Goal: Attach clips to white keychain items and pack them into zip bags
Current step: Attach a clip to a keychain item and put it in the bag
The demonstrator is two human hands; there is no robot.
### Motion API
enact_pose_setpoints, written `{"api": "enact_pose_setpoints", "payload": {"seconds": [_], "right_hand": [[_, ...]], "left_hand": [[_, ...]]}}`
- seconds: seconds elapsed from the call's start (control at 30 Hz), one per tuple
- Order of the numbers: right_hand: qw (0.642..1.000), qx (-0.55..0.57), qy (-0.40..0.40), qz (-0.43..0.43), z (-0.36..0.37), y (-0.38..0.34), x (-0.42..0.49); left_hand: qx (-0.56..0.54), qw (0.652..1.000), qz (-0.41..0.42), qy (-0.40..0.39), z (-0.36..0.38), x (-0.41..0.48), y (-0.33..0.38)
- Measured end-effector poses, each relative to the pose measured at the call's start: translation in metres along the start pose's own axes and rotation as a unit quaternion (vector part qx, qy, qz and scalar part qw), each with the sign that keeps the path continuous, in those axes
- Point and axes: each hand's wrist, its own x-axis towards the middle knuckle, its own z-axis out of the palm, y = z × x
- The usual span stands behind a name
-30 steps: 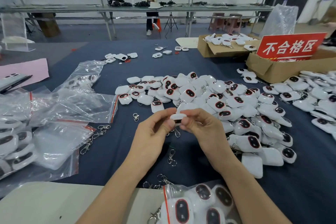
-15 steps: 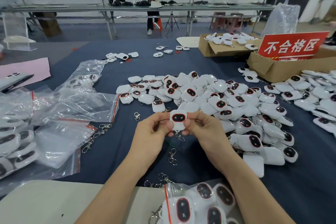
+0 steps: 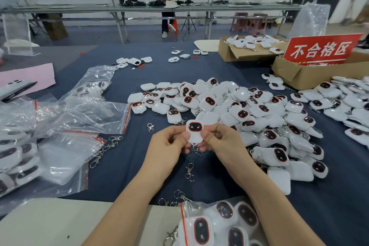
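Left grip (image 3: pixel 169 142) and right grip (image 3: pixel 221 140) pinch 1 keychain item (image 3: pixel 194 131), clip (image 3: pixel 196 151) hanging below. Filled zip bags (image 3: pixel 18 158) at left edge; I judge most of the pile (image 3: pixel 249 110) still unbagged.

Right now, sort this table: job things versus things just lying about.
Job: left hand, right hand, keychain, clip below it, loose clips, keychain pile, zip bags.
Lying about: red sign, pink sheet, cardboard box.

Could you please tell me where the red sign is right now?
In the head view, the red sign stands at the far right, propped in a cardboard box just beyond the keychains heaped on the right.
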Motion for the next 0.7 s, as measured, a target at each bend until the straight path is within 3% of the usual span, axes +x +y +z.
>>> {"api": "enact_pose_setpoints", "payload": {"seconds": [0.27,0.47,0.6,0.7], "right_hand": [[0.999,0.041,0.006,-0.016,0.000,-0.004,-0.003],[0.991,-0.109,-0.041,-0.059,-0.004,-0.035,-0.011],[0.969,-0.183,-0.133,-0.104,-0.009,-0.063,-0.032],[0.915,-0.302,-0.233,-0.128,-0.002,-0.074,-0.058]], "left_hand": [[0.006,0.999,0.043,-0.008,0.001,-0.003,-0.001],[-0.042,0.997,0.028,0.057,-0.016,-0.017,0.015],[-0.020,0.999,-0.014,0.043,-0.048,-0.054,0.024],[-0.002,0.998,-0.056,0.014,-0.066,-0.092,0.027]]}}
